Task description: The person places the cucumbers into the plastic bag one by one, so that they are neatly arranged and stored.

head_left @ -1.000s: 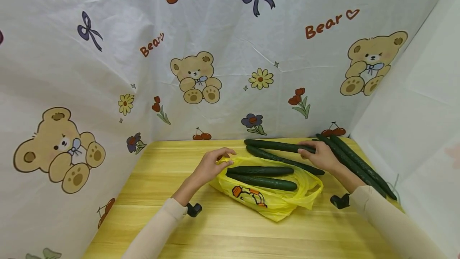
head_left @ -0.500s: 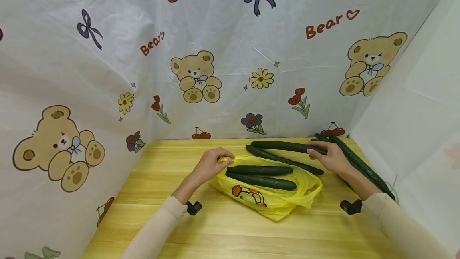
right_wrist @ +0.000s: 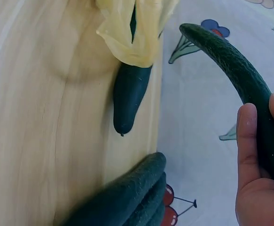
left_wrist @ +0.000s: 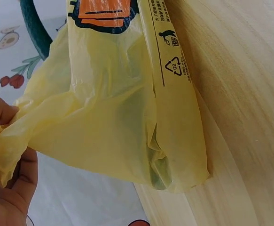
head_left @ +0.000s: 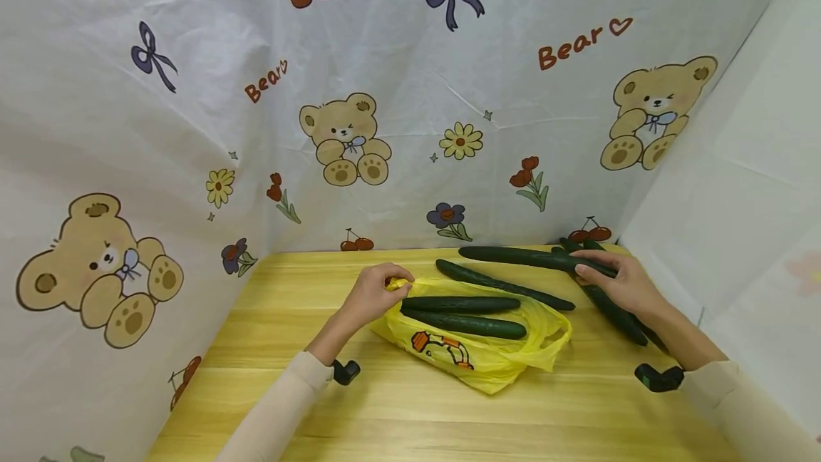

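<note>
The right hand (head_left: 625,280) has moved farther to the right since a second ago, and the long cucumber (head_left: 522,257) went along with it; the left hand (head_left: 375,296) and the yellow bag (head_left: 497,369) have stayed in about the same spot. The long cucumber is dark green, bumpy and a bit bent, with a round tip; it is held up behind the bag and crosses over the top part of the pile of cucumbers (head_left: 609,309); the right fingers are curled round one end of it, with the thumb on one side. The left fingers are nearly together and pinch the edge of the bag; two cucumbers (head_left: 465,304) lie side by side in the bag; a loose cucumber (head_left: 503,284) lies slanted on the desk (head_left: 385,419), just behind the bag.
</note>
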`<state>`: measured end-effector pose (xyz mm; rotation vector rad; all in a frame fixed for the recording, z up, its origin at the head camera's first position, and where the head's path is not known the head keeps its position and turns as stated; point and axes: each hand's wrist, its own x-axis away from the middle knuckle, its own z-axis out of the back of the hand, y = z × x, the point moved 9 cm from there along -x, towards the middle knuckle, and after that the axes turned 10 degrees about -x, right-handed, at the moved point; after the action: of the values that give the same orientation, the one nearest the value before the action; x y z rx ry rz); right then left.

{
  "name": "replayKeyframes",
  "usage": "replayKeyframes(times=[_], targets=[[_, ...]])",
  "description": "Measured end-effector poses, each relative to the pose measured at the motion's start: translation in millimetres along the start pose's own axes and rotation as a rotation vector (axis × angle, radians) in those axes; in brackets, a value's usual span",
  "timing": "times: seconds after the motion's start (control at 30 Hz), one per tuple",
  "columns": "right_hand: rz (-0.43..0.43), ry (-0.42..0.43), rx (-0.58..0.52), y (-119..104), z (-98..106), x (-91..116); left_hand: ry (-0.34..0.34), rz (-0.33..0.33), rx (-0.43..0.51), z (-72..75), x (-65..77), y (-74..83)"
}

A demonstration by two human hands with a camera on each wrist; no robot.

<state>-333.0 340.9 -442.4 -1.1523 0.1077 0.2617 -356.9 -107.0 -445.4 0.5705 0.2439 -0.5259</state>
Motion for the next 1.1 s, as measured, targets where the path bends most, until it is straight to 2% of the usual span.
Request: replayKeyframes(times=[0.33,0.6,0.8,1.1], targets=[[0.010,0.003,-0.071,-3.9,16.5,26.3,0.075,0.016,-0.014,6.9,-1.7,-0.2],[0.009,0.009,-0.064,-3.2,26.9,44.8,0.084,0.032,-0.011,6.9,-3.1,0.9],[0.009,-0.034,-0.048,-7.4,26.0,54.5,0.081,0.047,-0.002,8.5,-2.7,2.4],[0.072,-0.092,-0.057,-24.3,13.5,59.3,0.087,0.041,0.021,11.3,-2.7,8.1]])
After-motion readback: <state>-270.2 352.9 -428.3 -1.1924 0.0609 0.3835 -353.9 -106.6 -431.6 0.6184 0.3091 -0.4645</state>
